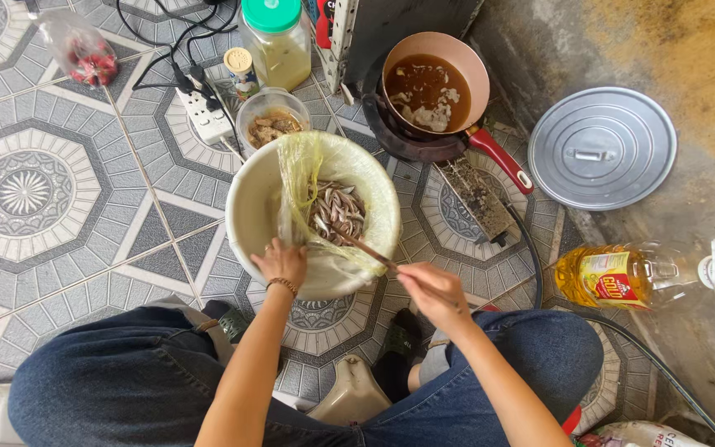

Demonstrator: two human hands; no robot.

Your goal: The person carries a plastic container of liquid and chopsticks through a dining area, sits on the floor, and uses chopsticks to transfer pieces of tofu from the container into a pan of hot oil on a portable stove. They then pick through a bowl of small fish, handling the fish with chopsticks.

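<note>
A cream bowl (250,207) stands on the tiled floor in front of my knees. A thin clear plastic bag (299,170) inside it holds several small silvery fish (337,211). My left hand (281,261) grips the bowl's near rim and the bag's edge. My right hand (434,290) holds wooden chopsticks (366,246) whose tips reach into the fish.
A red-handled pan (432,83) of brown liquid sits on a small burner behind the bowl. A steel lid (602,147) and an oil bottle (639,277) lie to the right. A jar (277,41), a glass bowl of food (272,122) and a power strip (202,112) stand at the back.
</note>
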